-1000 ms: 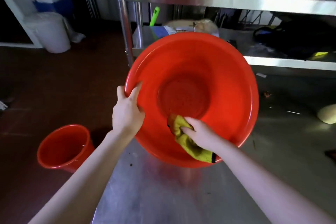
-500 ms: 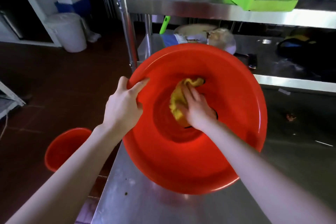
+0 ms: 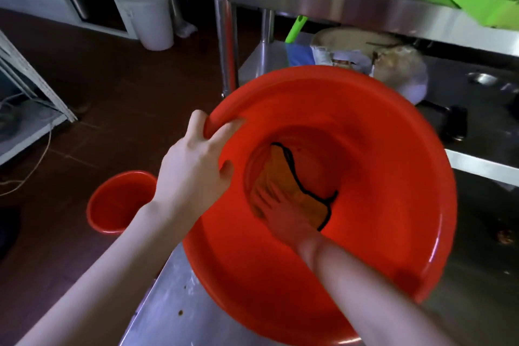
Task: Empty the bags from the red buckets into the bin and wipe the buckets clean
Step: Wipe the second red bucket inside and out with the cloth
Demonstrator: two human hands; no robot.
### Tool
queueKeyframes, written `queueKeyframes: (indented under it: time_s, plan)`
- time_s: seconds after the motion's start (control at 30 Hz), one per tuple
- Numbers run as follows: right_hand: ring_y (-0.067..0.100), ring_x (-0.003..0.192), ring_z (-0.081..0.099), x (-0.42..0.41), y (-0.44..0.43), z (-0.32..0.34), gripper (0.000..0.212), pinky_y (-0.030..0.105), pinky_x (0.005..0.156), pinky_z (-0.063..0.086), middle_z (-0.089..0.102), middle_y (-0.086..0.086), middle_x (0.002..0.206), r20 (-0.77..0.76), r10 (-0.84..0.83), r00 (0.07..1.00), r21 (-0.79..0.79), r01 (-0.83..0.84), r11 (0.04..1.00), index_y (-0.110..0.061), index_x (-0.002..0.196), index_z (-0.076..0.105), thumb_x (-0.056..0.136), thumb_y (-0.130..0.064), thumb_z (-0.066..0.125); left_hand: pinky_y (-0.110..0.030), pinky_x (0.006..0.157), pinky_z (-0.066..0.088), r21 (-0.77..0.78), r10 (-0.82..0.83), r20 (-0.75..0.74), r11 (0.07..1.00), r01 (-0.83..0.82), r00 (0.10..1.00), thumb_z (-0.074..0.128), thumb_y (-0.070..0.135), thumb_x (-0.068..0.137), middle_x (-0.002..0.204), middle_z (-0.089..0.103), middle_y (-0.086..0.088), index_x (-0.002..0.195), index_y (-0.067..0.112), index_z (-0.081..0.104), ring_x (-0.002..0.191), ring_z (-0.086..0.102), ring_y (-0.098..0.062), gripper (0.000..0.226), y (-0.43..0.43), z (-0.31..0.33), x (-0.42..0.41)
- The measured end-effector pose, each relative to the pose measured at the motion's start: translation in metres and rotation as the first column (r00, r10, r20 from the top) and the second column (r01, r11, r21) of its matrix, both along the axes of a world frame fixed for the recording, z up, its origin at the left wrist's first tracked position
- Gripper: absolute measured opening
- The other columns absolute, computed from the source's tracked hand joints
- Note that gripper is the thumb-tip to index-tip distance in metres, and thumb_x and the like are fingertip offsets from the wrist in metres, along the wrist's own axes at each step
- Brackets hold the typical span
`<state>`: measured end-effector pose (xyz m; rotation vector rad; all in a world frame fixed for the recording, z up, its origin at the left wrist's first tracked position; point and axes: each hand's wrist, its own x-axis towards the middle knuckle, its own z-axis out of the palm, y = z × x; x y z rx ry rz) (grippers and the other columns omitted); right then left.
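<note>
Red bucket (image 3: 379, 177), wide and shallow-walled, fills the middle of the view, tipped so that its mouth faces the person and its lower side at 6 o'clock lies over the steel tabletop (image 3: 174, 317); whether it bears on the metal there I cannot tell. The left hand (image 3: 193, 174) grips the rim at 10 o'clock, fingers curled round the rolled lip. The right hand (image 3: 283, 213) lies deep inside, fingers straight and spread, pressing a yellow cloth (image 3: 283, 168) with a dark hem flat against the base. I judge the plastic to be light, stiff enough to hold its shape, yet springy at the wall and slick where damp, so the rolled rim is the sound place to take hold; a flat palm on the wall would likely slide. A second red bucket (image 3: 118, 205) stands upright on the floor at 8 o'clock, well apart, with no bag visible in it. A white bin (image 3: 151, 17) stands at 11 o'clock, far off.
</note>
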<state>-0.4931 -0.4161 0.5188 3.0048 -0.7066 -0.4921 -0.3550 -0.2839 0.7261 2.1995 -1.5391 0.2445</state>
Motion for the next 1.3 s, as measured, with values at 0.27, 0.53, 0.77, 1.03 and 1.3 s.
queueKeyframes:
  time_s: [0.27, 0.53, 0.77, 1.03, 1.3]
  plan:
    - [0.022, 0.149, 0.005, 0.025, -0.034, -0.006, 0.06, 0.041, 0.121, 0.009, 0.015, 0.0, 0.161, 0.033, 0.272, 0.962, 0.002, -0.272, 0.962, -0.017, 0.153, 0.017, 0.098, -0.028, 0.038, -0.036, 0.05, 0.052, -0.025, -0.004, -0.006, 1.0, 0.004, 1.0, 0.065, 0.003, 0.078, 0.105, 0.039, -0.008, 0.14, 0.033, 0.048, 0.052, 0.05, -0.028, 0.07, -0.003, 0.0, 0.002]
    - [0.028, 0.129, 0.045, 0.026, -0.089, 0.042, 0.049, 0.038, 0.101, 0.039, 0.021, 0.003, 0.158, 0.422, -0.312, 0.851, 0.082, 0.306, 0.948, -0.016, 0.142, 0.037, 0.095, -0.012, 0.048, -0.035, 0.047, 0.051, -0.011, 0.034, 0.029, 0.999, -0.033, 0.999, 0.063, -0.004, 0.077, 0.108, 0.04, -0.009, 0.14, 0.032, 0.048, 0.05, 0.048, -0.025, 0.074, -0.001, 0.001, -0.013]
    - [0.031, 0.141, 0.026, 0.036, -0.07, 0.029, 0.054, 0.043, 0.114, 0.027, 0.03, 0.01, 0.152, 0.43, -0.276, 0.86, -0.032, 0.32, 0.947, -0.015, 0.145, 0.036, 0.093, -0.025, 0.047, -0.032, 0.046, 0.047, -0.059, -0.004, -0.003, 0.998, 0.003, 1.0, 0.064, -0.007, 0.075, 0.101, 0.038, -0.005, 0.138, 0.03, 0.053, 0.05, 0.043, -0.024, 0.074, 0.0, 0.001, -0.013]
    - [0.018, 0.129, 0.051, 0.004, -0.019, -0.004, 0.05, 0.042, 0.103, 0.045, 0.06, -0.008, 0.13, 0.051, 0.326, 0.944, -0.168, -0.313, 0.935, -0.028, 0.118, 0.067, 0.081, -0.029, 0.034, -0.033, 0.046, 0.049, -0.035, 0.024, -0.007, 0.999, -0.024, 1.0, 0.065, -0.006, 0.073, 0.103, 0.039, -0.007, 0.139, 0.032, 0.051, 0.049, 0.044, -0.026, 0.077, 0.0, 0.003, -0.015]
    - [0.023, 0.145, 0.021, 0.033, -0.048, 0.016, 0.057, 0.044, 0.112, 0.027, 0.023, -0.005, 0.158, 0.13, 0.225, 0.966, -0.086, -0.215, 0.973, -0.026, 0.145, 0.036, 0.09, -0.028, 0.051, -0.036, 0.044, 0.05, -0.024, 0.036, 0.006, 0.999, -0.036, 0.999, 0.064, -0.005, 0.075, 0.105, 0.04, -0.009, 0.14, 0.032, 0.05, 0.046, 0.043, -0.025, 0.076, 0.002, 0.002, -0.017]
